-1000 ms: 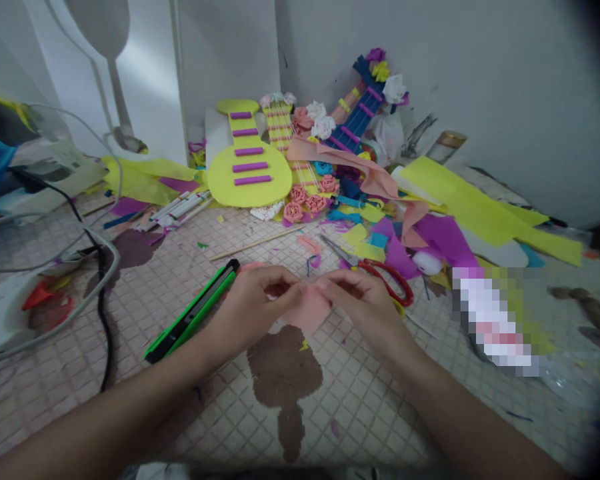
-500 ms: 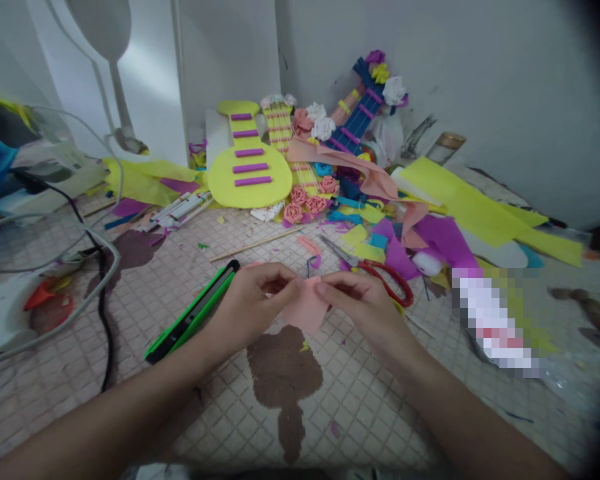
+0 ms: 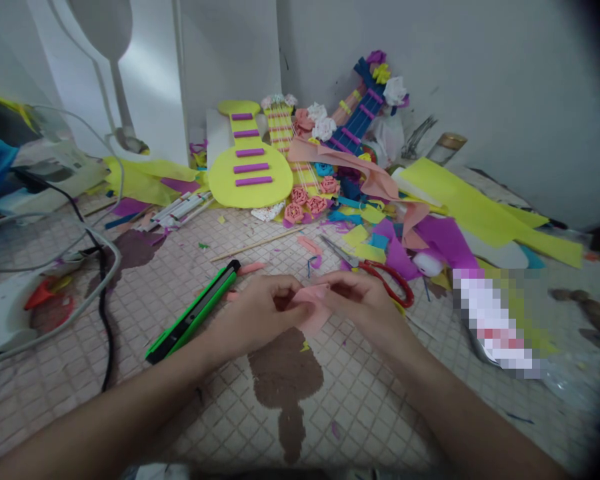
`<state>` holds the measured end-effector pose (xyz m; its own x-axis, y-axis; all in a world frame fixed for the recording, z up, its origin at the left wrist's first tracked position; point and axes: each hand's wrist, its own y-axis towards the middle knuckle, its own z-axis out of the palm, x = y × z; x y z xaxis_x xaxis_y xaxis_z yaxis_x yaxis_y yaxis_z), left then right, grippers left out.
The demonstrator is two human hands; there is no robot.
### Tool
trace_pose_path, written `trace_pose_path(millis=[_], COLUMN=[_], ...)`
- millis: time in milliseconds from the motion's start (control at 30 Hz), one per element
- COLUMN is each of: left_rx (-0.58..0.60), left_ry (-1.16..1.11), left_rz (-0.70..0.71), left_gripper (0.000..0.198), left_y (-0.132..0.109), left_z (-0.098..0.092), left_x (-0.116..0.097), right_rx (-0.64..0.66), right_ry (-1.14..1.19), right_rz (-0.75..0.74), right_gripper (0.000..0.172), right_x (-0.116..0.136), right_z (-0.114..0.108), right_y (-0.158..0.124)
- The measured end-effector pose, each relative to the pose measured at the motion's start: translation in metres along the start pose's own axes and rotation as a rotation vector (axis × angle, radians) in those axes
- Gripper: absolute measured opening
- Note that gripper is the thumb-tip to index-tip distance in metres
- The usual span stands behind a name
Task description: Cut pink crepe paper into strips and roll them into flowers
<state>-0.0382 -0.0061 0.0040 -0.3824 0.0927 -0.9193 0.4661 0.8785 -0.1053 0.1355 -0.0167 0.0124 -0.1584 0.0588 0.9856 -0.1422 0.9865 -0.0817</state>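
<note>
Between my two hands is a small piece of pink crepe paper (image 3: 316,316), held above the tiled-pattern tabletop. My left hand (image 3: 260,310) pinches its left side between thumb and fingers. On the other side, my right hand (image 3: 357,300) grips the upper right edge, where the paper looks curled or folded over. Just left of my left hand lies a green utility knife (image 3: 195,313). Scissors with red handles (image 3: 387,280) rest beyond my right hand, and small pink paper strips (image 3: 253,268) are partly hidden behind my left fingers.
Yellow guitar shape with purple bars (image 3: 250,167) leans at the back, beside a blue decorated guitar (image 3: 353,127) and paper roses (image 3: 305,203). Yellow paper (image 3: 460,200) and scraps spread rightward. A thin stick (image 3: 257,245) lies ahead. Cables (image 3: 103,300) and a white glue gun (image 3: 10,307) are left.
My left hand has shifted slightly down and right, uncovering more of the utility knife and the pink strips. The pink paper has turned, and its top edge is now bent over.
</note>
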Motion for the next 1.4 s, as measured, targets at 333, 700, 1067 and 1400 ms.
trace_pose_path(millis=[333,700,1067,1400], left_rx=[-0.078,-0.033,0.003,-0.036], left_ry=[-0.113,-0.127,-0.048,-0.360], left_rz=[-0.025,-0.035,0.000,-0.104], left_gripper=[0.013,0.015,0.014,0.017], left_y=[0.001,0.001,-0.004,0.002], left_z=[-0.004,0.003,0.001,0.011], left_x=[-0.010,-0.011,-0.016,-0.006], right_rx=[-0.028,-0.131,-0.044,-0.177], right_ry=[0.023,0.156,0.070,0.217], right_rz=[0.000,0.015,0.044,0.067], right_gripper=[0.015,0.012,0.013,0.011], right_x=[0.000,-0.011,-0.001,-0.010], right_z=[0.000,0.002,0.007,0.009], right_y=[0.000,0.001,-0.005,-0.001])
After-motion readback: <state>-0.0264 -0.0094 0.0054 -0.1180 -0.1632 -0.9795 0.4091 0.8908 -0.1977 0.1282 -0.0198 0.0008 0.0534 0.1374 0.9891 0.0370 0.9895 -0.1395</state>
